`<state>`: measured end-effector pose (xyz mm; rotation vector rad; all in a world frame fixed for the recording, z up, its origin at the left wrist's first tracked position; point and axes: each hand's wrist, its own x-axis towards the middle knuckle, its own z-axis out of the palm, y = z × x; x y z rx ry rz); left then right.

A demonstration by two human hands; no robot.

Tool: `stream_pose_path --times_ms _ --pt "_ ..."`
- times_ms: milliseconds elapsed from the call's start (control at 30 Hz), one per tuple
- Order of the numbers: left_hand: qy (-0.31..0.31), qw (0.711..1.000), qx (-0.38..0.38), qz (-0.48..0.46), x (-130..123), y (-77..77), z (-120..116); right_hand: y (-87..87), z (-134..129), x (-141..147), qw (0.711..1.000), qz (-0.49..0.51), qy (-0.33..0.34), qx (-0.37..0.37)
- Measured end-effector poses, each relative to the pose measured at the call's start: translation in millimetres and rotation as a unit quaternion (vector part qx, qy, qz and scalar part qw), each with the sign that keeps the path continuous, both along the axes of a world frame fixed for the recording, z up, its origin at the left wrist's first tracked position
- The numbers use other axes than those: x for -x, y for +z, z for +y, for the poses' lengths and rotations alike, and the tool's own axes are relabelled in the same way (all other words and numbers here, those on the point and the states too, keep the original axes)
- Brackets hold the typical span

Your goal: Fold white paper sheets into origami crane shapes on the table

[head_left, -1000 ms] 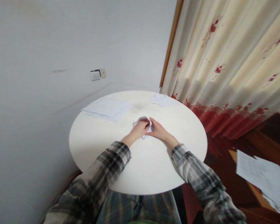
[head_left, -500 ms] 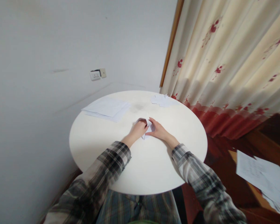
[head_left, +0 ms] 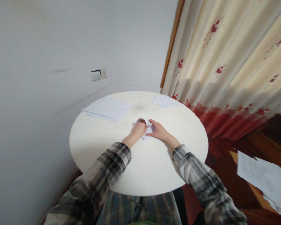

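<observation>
A small folded white paper [head_left: 149, 128] lies between my hands near the middle of the round white table [head_left: 145, 168]. My left hand [head_left: 139, 129] is closed on its left side, with the fingers curled at the paper's upper part. My right hand [head_left: 157, 130] holds the right side of the paper, its thumb at the lower edge and its fingers at the upper edge. Part of the paper is hidden under my left hand.
A stack of white sheets [head_left: 107, 107] lies at the table's back left, and some paper pieces [head_left: 164, 101] at the back right. Written papers [head_left: 262, 175] rest on a lower wooden surface at the right. A wall stands behind on the left, a curtain [head_left: 215, 62] on the right.
The fingers of both hands have shifted very slightly at the top of the paper. The rest looks the same.
</observation>
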<state>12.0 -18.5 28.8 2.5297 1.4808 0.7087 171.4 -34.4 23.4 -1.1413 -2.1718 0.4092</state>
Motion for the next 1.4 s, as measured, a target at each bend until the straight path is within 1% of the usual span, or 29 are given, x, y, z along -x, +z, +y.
stream_pose_path --times_ms 233,467,633,1000,1100,1267,1400 --pt "0.003 1.000 0.010 -0.002 0.4 -3.3 1.6 -1.4 1.6 -0.9 1.000 0.003 0.008 -0.002" --pt "-0.010 1.000 0.020 -0.022 -0.3 2.6 -4.2 -2.2 1.8 -0.4 1.000 0.003 0.007 -0.007" --pt "-0.012 1.000 0.011 -0.013 -0.6 3.5 -4.9 -0.2 0.6 0.2 1.000 0.002 0.005 -0.006" --pt "0.030 0.999 0.006 0.014 -1.4 4.7 -4.1 -1.9 1.1 0.0 1.000 0.003 0.000 -0.008" --pt "0.027 0.999 -0.002 0.020 -0.5 5.2 -3.3 -0.1 0.0 0.5 1.000 -0.006 -0.009 -0.005" --pt "-0.009 1.000 -0.011 0.018 0.4 6.2 -2.4 4.5 -1.1 1.4 1.000 -0.021 -0.013 -0.012" --pt "0.005 1.000 -0.011 0.026 0.2 5.5 -2.2 3.3 0.7 0.9 0.999 -0.028 -0.019 -0.014"
